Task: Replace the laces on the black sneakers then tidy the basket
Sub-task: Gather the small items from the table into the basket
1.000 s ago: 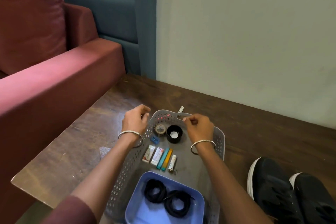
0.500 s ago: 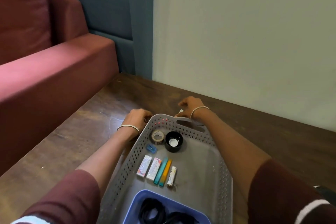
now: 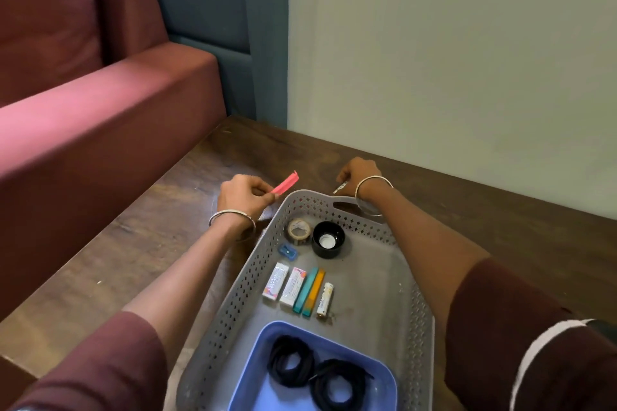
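Tidying, I think: the left hand (image 3: 245, 195) pinches a pink strip (image 3: 285, 184) beside the grey basket (image 3: 233, 304), the right hand (image 3: 357, 175) curls its fingers (image 3: 344, 173) round a thin stick (image 3: 340, 188) behind it, black laces (image 3: 290, 365) lie coiled in its blue tray (image 3: 374, 387), so both bits likely go in next.

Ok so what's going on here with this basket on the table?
A person is sorting a grey basket on a wooden table. The left grip pinches a pink strip just beyond the basket's far left corner. The right grip reaches past the far rim and seems to grasp a small thin object. Two coiled black laces lie in a blue tray at the basket's near end.
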Available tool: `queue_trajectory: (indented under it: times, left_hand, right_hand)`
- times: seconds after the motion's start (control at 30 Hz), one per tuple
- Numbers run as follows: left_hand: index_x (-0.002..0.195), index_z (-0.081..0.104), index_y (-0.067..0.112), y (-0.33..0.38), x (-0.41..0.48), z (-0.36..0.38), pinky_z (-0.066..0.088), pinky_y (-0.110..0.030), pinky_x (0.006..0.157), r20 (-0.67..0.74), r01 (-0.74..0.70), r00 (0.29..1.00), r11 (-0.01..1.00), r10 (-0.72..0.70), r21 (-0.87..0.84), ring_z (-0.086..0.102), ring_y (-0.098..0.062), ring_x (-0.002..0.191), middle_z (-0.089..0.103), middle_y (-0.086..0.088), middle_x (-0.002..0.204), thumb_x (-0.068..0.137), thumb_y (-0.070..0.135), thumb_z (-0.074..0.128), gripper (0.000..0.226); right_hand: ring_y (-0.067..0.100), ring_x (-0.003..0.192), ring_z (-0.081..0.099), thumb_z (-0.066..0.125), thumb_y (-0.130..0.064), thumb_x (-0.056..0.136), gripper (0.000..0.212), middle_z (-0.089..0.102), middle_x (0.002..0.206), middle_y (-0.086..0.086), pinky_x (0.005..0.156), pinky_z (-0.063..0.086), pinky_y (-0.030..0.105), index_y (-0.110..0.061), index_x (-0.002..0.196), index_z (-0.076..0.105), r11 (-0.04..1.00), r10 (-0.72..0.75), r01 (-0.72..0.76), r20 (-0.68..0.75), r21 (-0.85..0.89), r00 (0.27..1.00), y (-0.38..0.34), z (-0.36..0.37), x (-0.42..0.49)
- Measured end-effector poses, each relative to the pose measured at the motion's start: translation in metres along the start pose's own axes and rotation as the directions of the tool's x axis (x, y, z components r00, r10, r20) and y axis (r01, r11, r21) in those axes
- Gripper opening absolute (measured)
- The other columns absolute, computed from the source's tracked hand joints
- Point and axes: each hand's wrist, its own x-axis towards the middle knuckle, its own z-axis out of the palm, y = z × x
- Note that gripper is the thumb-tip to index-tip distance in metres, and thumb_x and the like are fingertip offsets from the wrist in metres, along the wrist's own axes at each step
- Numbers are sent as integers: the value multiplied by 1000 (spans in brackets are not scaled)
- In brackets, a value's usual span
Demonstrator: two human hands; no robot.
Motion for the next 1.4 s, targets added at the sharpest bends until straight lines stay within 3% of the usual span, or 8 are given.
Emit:
queue_trajectory:
  times: [0.2, 0.33, 0.43, 0.57, 0.7, 0.77, 0.97, 1.4]
  left_hand:
    - [85, 78, 23, 31, -42, -39, 60, -31, 78, -73, 18, 997, 966, -38, -256, 71, -4, 65, 74, 7, 74, 79, 28, 83, 9]
    - [78, 76, 26, 56, -88, -54, 60, -32, 74, -53, 49, 996, 924, -75, -380, 72, -9, 67, 75, 7, 72, 79, 25, 83, 6]
    - [78, 78, 23, 67, -124, -58, 58, -25, 69, -53, 83, 992, 907, -115, -414, 72, -8, 65, 74, 7, 69, 79, 23, 83, 5]
    - [78, 77, 18, 74, -171, -54, 52, -14, 57, -24, 157, 983, 892, -184, -425, 66, -1, 53, 74, 3, 66, 79, 19, 82, 5]
    - [78, 75, 17, 68, -206, -47, 49, -24, 56, 41, 207, 976, 839, -216, -503, 71, -16, 60, 75, -5, 69, 79, 17, 82, 7]
    - [79, 75, 16, 64, -219, -44, 50, -22, 55, 49, 222, 972, 831, -229, -511, 71, -14, 59, 75, -5, 69, 78, 18, 83, 8]
    - [85, 76, 13, 51, -240, -37, 54, -21, 57, 37, 255, 961, 825, -274, -504, 72, -15, 62, 75, -4, 72, 80, 20, 82, 10]
    - [86, 76, 19, 42, -241, -35, 61, -35, 69, 19, 271, 955, 849, -295, -454, 72, -11, 62, 75, 2, 70, 80, 25, 82, 11]
  right_hand:
    - [20, 95, 68, 88, -13, 66, 38, 72, 102, 4, 90, 55, 34, -18, 101, 74, 959, -138, 202, -296, 197, 945, -2, -22, -43]
    - [14, 93, 68, 87, -8, 67, 38, 71, 106, 1, 89, 56, 27, -20, 100, 73, 873, -186, 321, -358, 368, 915, 1, -34, -109]
    - [8, 89, 66, 86, -3, 67, 38, 70, 102, -3, 84, 55, 17, -17, 100, 73, 859, -210, 326, -308, 395, 928, 9, -31, -162]
    - [5, 88, 64, 87, -2, 66, 43, 68, 99, -7, 86, 53, 15, -16, 104, 73, 880, -198, 251, -167, 404, 966, 23, -11, -212]
    - [13, 95, 65, 87, -3, 65, 49, 69, 104, -1, 90, 55, 30, -14, 109, 69, 923, -176, 169, -11, 346, 984, 26, 18, -226]
    - [16, 98, 65, 86, -1, 65, 52, 69, 108, 1, 91, 56, 37, -14, 112, 67, 940, -164, 147, 31, 307, 986, 25, 31, -224]
    - [19, 89, 68, 89, -5, 60, 58, 69, 101, 1, 81, 59, 41, -18, 111, 64, 962, -129, 115, 42, 247, 991, 23, 57, -222]
    - [21, 101, 65, 93, -20, 62, 65, 66, 115, 3, 89, 56, 39, -18, 119, 63, 975, -166, 163, 9, 152, 986, 20, 66, -214]
